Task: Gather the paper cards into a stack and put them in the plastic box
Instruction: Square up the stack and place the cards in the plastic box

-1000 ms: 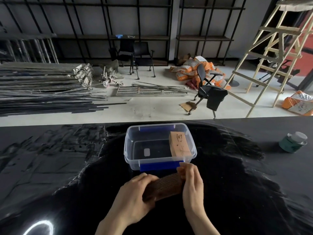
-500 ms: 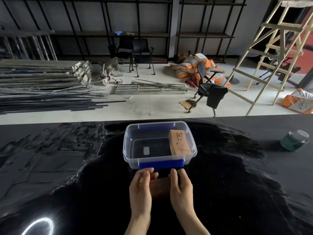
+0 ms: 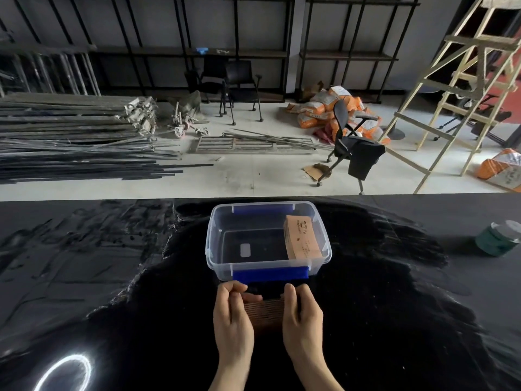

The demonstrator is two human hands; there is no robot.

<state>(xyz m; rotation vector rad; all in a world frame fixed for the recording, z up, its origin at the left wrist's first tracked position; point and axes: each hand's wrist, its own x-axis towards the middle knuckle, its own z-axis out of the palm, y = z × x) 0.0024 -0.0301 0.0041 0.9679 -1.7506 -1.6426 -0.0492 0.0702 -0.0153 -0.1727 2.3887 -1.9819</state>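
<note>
- Brown card stack (image 3: 263, 311) sits edge-up between both hands, just in front of the plastic box (image 3: 267, 239), on or barely above the black table (image 3: 394, 320); contact not visible.
- Left hand (image 3: 232, 317) presses the stack's left end, thumb and fingers curled round it; right hand (image 3: 303, 317) does the same on the right end. Both closed on the cards, palms facing in.
- Squeeze from both ends probably squares the edges so the stack goes in as one block.
- Clear box with blue latches (image 3: 270, 273) is open, no lid visible.
- Inside: a brown printed card bundle (image 3: 301, 239) leaning on the right wall; the left and middle of the floor are free.
- Green-labelled jar (image 3: 497, 238) stands well apart at the right, not involved.
</note>
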